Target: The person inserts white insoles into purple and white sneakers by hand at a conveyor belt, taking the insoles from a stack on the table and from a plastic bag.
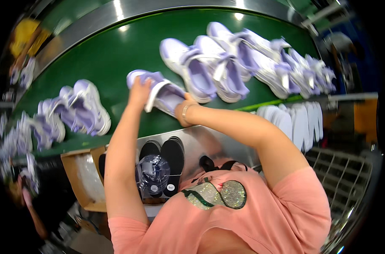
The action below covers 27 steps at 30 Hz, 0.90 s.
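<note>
A white and lavender sneaker (169,97) lies tilted between my hands over the green belt, its toe pointing to the far left and its strap hanging loose. My left hand (139,92) grips it near the toe, fingers wrapped over the upper. At the heel, my right hand (185,111) is closed around the shoe's back end, and its fingertips are partly hidden. Just right of it, a pair of matching sneakers (196,74) rests on the belt with the openings toward me.
Rows of like sneakers stand on the green conveyor belt (116,51) to both sides. Along its near edge are black insoles (172,158), a cardboard box (88,182) with clear plastic, white insoles (285,120) and a wire rack (340,178). Other people work at the left.
</note>
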Motion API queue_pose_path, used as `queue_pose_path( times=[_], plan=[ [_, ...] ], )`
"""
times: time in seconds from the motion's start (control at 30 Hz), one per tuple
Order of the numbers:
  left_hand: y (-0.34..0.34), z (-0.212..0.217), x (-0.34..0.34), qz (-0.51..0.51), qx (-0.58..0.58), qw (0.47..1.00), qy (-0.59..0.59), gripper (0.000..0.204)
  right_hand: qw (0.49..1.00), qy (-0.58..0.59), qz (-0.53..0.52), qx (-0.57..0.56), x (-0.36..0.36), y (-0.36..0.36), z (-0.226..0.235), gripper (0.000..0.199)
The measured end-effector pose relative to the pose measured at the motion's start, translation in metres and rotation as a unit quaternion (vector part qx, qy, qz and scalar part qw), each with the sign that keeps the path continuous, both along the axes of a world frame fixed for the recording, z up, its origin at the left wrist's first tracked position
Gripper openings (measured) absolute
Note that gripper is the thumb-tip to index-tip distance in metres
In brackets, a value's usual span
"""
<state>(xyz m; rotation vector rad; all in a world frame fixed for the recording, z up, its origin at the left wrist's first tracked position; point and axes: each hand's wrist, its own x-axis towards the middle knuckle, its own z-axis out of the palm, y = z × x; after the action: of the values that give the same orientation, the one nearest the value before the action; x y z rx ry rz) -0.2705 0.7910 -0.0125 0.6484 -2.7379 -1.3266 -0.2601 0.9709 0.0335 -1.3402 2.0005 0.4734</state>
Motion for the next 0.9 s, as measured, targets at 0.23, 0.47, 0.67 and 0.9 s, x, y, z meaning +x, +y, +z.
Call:
queue_pose_path(
  times=[0.23, 0.47, 0.67, 0.9],
  plan=[
    [-0.025, 0.046, 0.005, -0.092, -0.014, 0.994, 0.057, 0.030, 0.899, -0.064, -0.238, -0.363, 0.009, 0.075, 0.059, 0.040],
    [0.015, 0.093, -0.019, -0.067, -0.349, 0.930, 0.089, 0.042, 0.688, 0.384, -0.498, -0.362, 0.054, 0.360, 0.042, 0.025],
    [0.134, 0.073, -0.055, -0.179, -0.311, 0.924, 0.133, 0.086, 0.592, 0.181, -0.777, -0.112, 0.136, 0.460, 0.031, 0.054],
    [0.126, 0.050, -0.072, -0.080, -0.198, 0.968, 0.130, 0.050, 0.593, 0.356, -0.718, -0.075, 0.132, 0.439, 0.072, 0.032]
  ],
)
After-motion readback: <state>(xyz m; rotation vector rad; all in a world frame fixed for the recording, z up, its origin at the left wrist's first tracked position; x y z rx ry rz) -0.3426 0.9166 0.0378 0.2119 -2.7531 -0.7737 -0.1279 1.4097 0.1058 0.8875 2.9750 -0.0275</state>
